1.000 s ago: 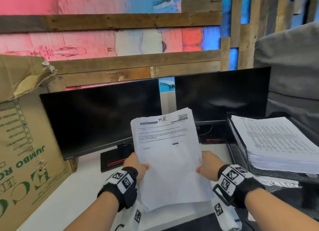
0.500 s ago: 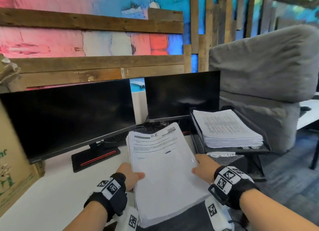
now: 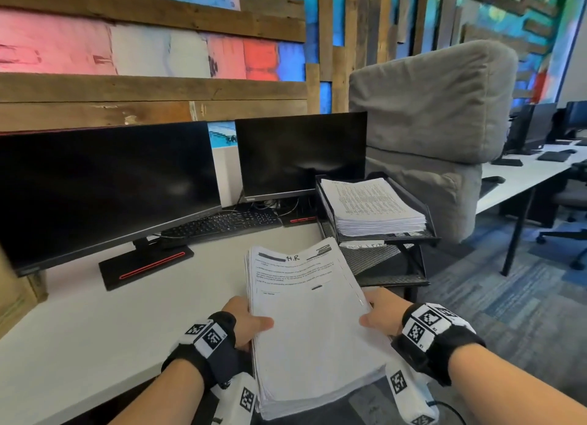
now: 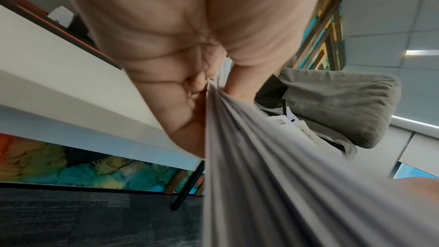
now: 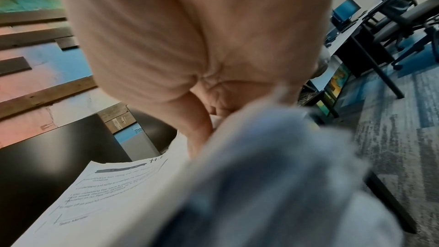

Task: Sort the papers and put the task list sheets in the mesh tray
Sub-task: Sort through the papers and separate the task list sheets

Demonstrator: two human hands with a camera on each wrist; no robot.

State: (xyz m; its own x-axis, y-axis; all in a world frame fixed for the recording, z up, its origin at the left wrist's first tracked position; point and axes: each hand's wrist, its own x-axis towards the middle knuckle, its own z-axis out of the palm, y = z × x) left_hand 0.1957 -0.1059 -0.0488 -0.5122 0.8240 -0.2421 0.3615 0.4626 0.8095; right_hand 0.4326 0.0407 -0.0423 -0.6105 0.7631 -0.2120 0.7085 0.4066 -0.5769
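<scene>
Both hands grip thick paper stack; underside blurred, maybe wavy.

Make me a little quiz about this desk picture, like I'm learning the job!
1. True or false: both hands hold the paper stack.
2. Which letters are handwritten at the top of the stack's top sheet?
3. Where does the other pile of printed sheets lie? A) on the keyboard B) in the top mesh tray C) on the grey chair

Key: 1. True: left hand and right hand grip its two sides. 2. H.R 3. B
</scene>
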